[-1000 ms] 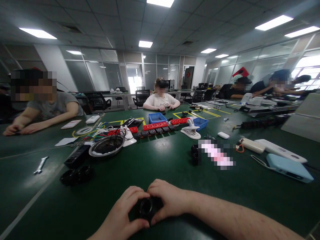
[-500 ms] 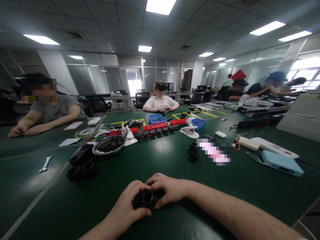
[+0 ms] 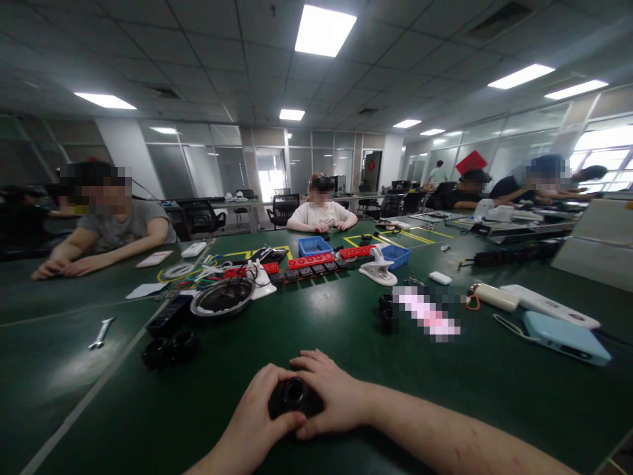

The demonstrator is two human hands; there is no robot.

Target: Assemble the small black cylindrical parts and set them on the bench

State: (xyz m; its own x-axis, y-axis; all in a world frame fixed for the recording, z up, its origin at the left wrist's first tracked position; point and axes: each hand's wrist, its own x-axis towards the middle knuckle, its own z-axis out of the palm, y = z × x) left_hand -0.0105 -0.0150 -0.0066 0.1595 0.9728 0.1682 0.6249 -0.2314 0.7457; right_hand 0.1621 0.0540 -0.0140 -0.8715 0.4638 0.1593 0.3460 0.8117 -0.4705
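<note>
A small black cylindrical part (image 3: 295, 393) with a round hole at its top stands low over the table between my two hands. My left hand (image 3: 254, 412) is closed around its left side, thumb in front and fingers behind. My right hand (image 3: 333, 396) curls around it from the right, its fingers reaching over the far side and its thumb tip meeting my left thumb. Between the part and my right palm it is dark, and details there are hidden. Several black ring-shaped parts (image 3: 171, 349) lie to the left, with more black rings (image 3: 386, 313) ahead on the right.
On the green table (image 3: 316, 330) lie a wrench (image 3: 101, 333), a round metal dish (image 3: 225, 298), red strips (image 3: 310, 260), a white clamp (image 3: 378, 269), blue bins (image 3: 314, 247) and a light-blue box (image 3: 567, 337). Other people sit around the table, one person (image 3: 322, 211) opposite me.
My right hand has closed in, its thumb moving left until it meets my left thumb in front of the black part. The camera has tilted up slightly.
</note>
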